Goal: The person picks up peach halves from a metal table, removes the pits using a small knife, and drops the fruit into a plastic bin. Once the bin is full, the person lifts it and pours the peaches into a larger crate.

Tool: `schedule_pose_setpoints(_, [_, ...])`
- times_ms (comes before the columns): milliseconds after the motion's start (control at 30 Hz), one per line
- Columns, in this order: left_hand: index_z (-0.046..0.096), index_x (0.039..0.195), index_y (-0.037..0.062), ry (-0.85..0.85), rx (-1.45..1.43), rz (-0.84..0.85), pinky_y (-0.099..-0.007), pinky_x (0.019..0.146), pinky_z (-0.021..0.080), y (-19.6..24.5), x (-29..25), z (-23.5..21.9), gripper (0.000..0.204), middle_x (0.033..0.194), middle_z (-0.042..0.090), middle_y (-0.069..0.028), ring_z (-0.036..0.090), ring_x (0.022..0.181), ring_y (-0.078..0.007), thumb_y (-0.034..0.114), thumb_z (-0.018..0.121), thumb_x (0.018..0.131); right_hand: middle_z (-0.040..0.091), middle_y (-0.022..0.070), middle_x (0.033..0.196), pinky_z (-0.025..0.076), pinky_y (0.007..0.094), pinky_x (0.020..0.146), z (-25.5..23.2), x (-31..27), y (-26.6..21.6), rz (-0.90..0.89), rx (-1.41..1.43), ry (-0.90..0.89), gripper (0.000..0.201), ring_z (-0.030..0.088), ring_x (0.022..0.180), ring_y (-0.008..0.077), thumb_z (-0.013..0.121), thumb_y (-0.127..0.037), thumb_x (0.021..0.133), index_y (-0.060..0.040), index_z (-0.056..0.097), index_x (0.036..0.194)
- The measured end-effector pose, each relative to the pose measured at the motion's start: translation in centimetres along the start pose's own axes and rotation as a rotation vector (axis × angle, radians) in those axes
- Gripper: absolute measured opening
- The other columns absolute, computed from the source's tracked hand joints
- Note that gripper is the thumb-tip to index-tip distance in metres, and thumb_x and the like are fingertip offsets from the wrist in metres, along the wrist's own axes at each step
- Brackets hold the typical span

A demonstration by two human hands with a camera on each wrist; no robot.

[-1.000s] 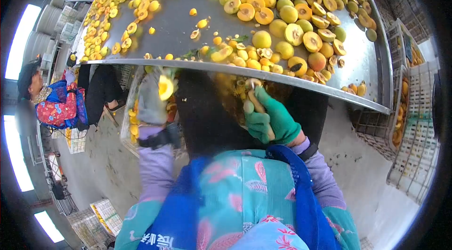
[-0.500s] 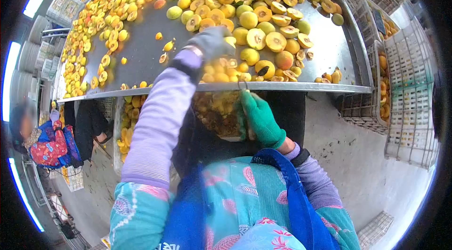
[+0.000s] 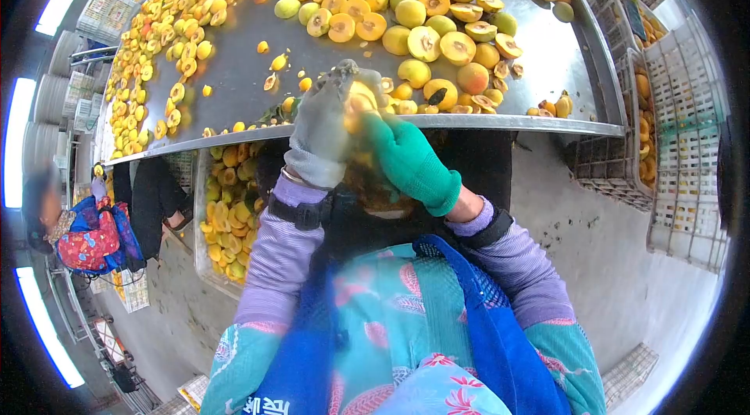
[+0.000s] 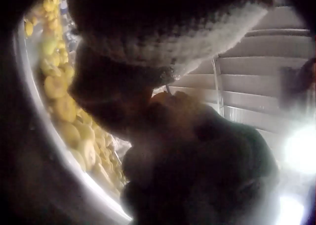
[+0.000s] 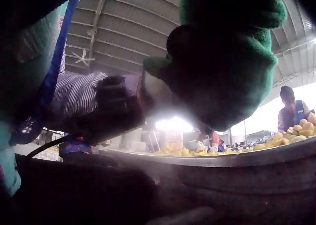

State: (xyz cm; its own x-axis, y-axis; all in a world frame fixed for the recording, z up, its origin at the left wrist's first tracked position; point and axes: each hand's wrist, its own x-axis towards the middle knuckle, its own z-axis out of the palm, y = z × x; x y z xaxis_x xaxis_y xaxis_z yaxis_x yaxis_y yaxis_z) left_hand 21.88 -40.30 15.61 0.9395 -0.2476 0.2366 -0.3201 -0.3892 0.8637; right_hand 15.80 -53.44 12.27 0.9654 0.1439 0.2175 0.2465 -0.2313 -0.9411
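In the head view the grey-gloved left hand (image 3: 324,130) holds a yellow fruit (image 3: 359,103) at the near edge of the metal table (image 3: 234,48). The green-gloved right hand (image 3: 414,163) meets it from the right, its fingers curled beside the fruit; whatever tool it grips is hidden here. Both gloves show dark in the left wrist view, with a blurred orange bit of fruit (image 4: 170,99) between them. The right wrist view shows the curled green glove (image 5: 222,71). Halved and whole fruit (image 3: 457,48) lie just beyond the hands.
A crate of fruit halves (image 3: 230,220) stands below the table edge at the left. Stacked white crates (image 3: 687,149) and a fruit-filled crate (image 3: 637,134) stand at the right. Another person (image 3: 86,235) sits at the far left. Smaller pieces (image 3: 148,71) cover the table's left side.
The left hand first rose from beside the left crate to the fruit on the table, then came back toward the body with a fruit. The right hand has moved up and left to meet it.
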Motion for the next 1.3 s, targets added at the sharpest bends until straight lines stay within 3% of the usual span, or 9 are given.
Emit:
schedule_pose_setpoints(167, [0.065,0.089,0.0013,0.006,-0.158,-0.107,-0.0274,0.064,0.049,1.3,0.1,0.8,0.032,0.075,0.064,-0.0069,0.061,0.068,-0.0147,0.027,0.047,0.097,0.058,0.0181,0.069,0.044,0.0404,0.048,0.5,-0.5,-1.2,-0.039,0.150,0.044,0.033,0.056,0.056,0.0309,0.041,-0.031,0.099,-0.0038,0.057,0.087])
schedule_pose_setpoints(267, [0.065,0.083,0.0018,0.049,-0.368,-0.332,-0.0270,0.061,0.049,2.2,0.7,1.0,0.032,0.070,0.063,-0.0059,0.060,0.064,-0.0131,0.026,0.049,0.096,0.052,0.0072,0.056,0.036,0.0323,0.037,-1.2,-0.2,-4.9,0.722,0.920,-0.195,0.047,0.046,0.041,0.0192,0.042,-0.048,0.097,-0.0077,0.055,0.079])
schedule_pose_setpoints(567, [0.066,0.093,0.0032,-0.286,0.426,0.498,-0.0316,0.064,0.051,-0.2,1.6,-0.1,0.021,0.078,0.068,-0.0096,0.065,0.070,-0.0206,0.018,0.051,0.092,0.043,0.0000,0.051,0.029,0.0273,0.034,2.2,-1.6,-3.4,0.732,0.966,-0.015,0.053,0.037,0.037,0.0113,0.038,-0.057,0.096,-0.0106,0.051,0.073])
schedule_pose_setpoints(667, [0.066,0.098,0.0042,-0.032,0.582,0.543,-0.0348,0.073,0.052,-1.2,1.5,0.5,0.019,0.091,0.070,-0.0101,0.066,0.080,-0.0246,0.011,0.053,0.085,0.044,0.0008,0.051,0.030,0.0279,0.034,2.2,-0.5,-4.1,0.697,1.028,0.037,0.054,0.037,0.037,0.0118,0.036,-0.056,0.096,-0.0097,0.052,0.073])
schedule_pose_setpoints(700, [0.066,0.102,0.0047,-0.181,0.500,0.123,-0.0353,0.080,0.052,-0.8,1.5,0.3,0.024,0.100,0.069,-0.0098,0.066,0.087,-0.0247,0.008,0.054,0.081,0.043,0.0006,0.051,0.030,0.0276,0.034,2.6,-0.4,-4.0,0.693,0.973,0.063,0.054,0.036,0.036,0.0118,0.036,-0.055,0.096,-0.0098,0.052,0.074])
schedule_pose_setpoints(800, [0.067,0.099,0.0061,-0.224,0.522,0.660,-0.0345,0.079,0.052,-1.0,2.0,-1.2,0.023,0.093,0.070,-0.0096,0.067,0.087,-0.0244,0.012,0.053,0.083,0.042,0.0005,0.049,0.031,0.0274,0.033,3.3,-0.2,-3.6,0.653,0.830,0.045,0.053,0.037,0.035,0.0122,0.036,-0.055,0.096,-0.0098,0.052,0.073])
schedule_pose_setpoints(933, [0.067,0.095,0.0081,-0.617,0.396,0.244,-0.0340,0.076,0.052,0.1,2.0,-2.7,0.019,0.091,0.069,-0.0100,0.066,0.087,-0.0241,0.009,0.055,0.080,0.042,0.0015,0.048,0.033,0.0289,0.032,3.6,-1.2,-3.8,0.744,0.928,-0.043,0.054,0.038,0.034,0.0135,0.036,-0.054,0.096,-0.0097,0.051,0.069])
schedule_pose_setpoints(1167, [0.065,0.098,0.0068,-0.340,0.700,0.727,-0.0337,0.072,0.052,-3.8,1.5,-2.3,0.021,0.079,0.068,-0.0097,0.067,0.076,-0.0262,0.013,0.050,0.083,0.038,-0.0021,0.048,0.031,0.0262,0.031,3.7,-0.8,-3.7,0.597,0.658,-0.094,0.049,0.035,0.034,0.0121,0.036,-0.054,0.096,-0.0116,0.051,0.076])
schedule_pose_setpoints(1300, [0.067,0.090,0.0087,-0.155,0.387,0.385,-0.0350,0.070,0.052,-2.1,1.1,-1.7,0.017,0.081,0.068,-0.0104,0.067,0.075,-0.0264,0.011,0.051,0.083,0.039,-0.0006,0.049,0.031,0.0282,0.031,3.7,-0.2,-3.4,0.826,1.132,-0.091,0.048,0.038,0.034,0.0139,0.037,-0.052,0.096,-0.0093,0.053,0.080])
